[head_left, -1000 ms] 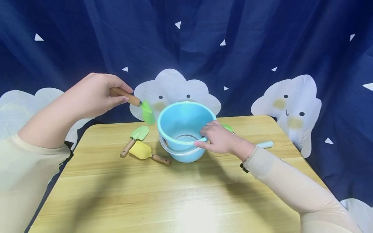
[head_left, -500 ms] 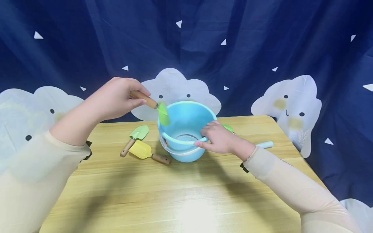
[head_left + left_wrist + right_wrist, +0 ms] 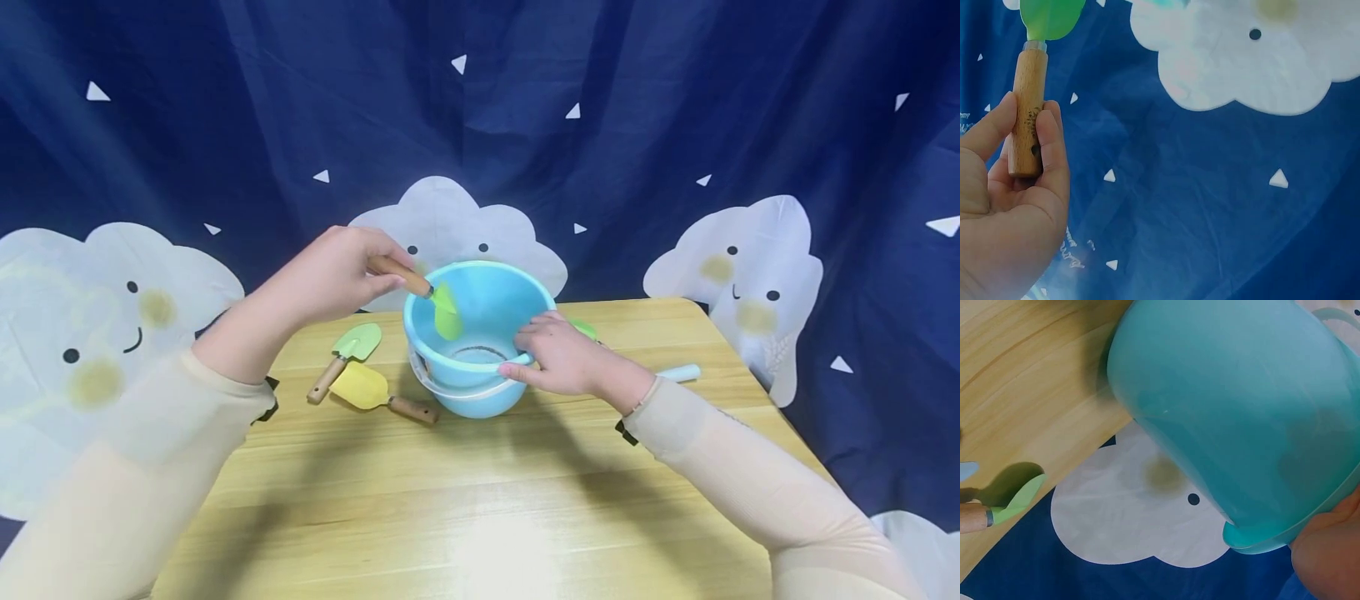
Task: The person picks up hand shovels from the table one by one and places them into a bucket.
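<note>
In the head view my left hand [image 3: 337,275] pinches the wooden handle of a small green toy trowel [image 3: 447,312]. The blade slants down and overlaps the opening of a light blue bucket [image 3: 483,407]; how deep it sits there I cannot tell. The left wrist view shows thumb and fingers around the handle [image 3: 1027,112]. My right hand [image 3: 562,354] grips the bucket's near right rim, thumb outside and fingers over the edge. The bucket stands upright, its white bail hanging at the front. Only part of the right hand [image 3: 1329,550] shows in the right wrist view.
Left of the bucket lie a light green trowel [image 3: 358,342] and a yellow scoop [image 3: 360,386] on the wooden table [image 3: 360,500]. To its right are another green-bladed tool [image 3: 1019,500] and a light blue handle [image 3: 681,372]. A dark blue cloud-patterned curtain [image 3: 525,125] hangs behind.
My left hand has carried the green trowel rightward and slightly down, from left of the bucket to over its opening. The right hand stays on the rim, and the bucket has not moved.
</note>
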A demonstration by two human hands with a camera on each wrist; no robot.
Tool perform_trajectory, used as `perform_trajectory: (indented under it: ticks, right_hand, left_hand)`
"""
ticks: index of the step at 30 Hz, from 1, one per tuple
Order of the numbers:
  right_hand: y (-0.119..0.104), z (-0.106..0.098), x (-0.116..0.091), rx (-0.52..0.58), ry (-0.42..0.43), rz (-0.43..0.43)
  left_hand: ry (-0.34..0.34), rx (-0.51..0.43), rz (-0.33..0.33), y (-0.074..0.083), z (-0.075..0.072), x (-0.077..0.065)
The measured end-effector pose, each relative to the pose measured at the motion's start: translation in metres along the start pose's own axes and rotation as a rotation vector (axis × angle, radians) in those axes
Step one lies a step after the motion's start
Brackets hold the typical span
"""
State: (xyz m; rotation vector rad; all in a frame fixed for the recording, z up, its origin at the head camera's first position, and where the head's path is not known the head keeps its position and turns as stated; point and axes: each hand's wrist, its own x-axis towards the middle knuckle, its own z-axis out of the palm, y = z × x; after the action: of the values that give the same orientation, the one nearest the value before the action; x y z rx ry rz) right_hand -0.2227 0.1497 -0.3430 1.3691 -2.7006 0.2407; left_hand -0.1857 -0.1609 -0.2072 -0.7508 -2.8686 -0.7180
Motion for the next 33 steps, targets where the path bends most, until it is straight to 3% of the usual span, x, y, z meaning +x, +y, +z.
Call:
perform_trajectory:
  ticks: [8, 19, 29, 33]
  right_hand:
    - [-0.001, 0.0, -0.001, -0.006, 0.0, 0.007]
    - [-0.002, 0.001, -0.002, -0.009, 0.002, 0.002]
    - [-0.004, 0.0, -0.002, -0.011, 0.001, 0.006]
    - [-0.004, 0.001, -0.002, -0.009, 0.002, 0.008]
  left_hand:
    - [-0.07, -0.063, -0.043, -0.008, 0.026, 0.011]
    - [-0.128, -0.141, -0.035, -0.022, 0.068, 0.017]
    - [-0.158, -0.183, -0.054, -0.024, 0.09, 0.024]
    - [-0.177, -0.151, -0.049, -0.026, 0.1, 0.029]
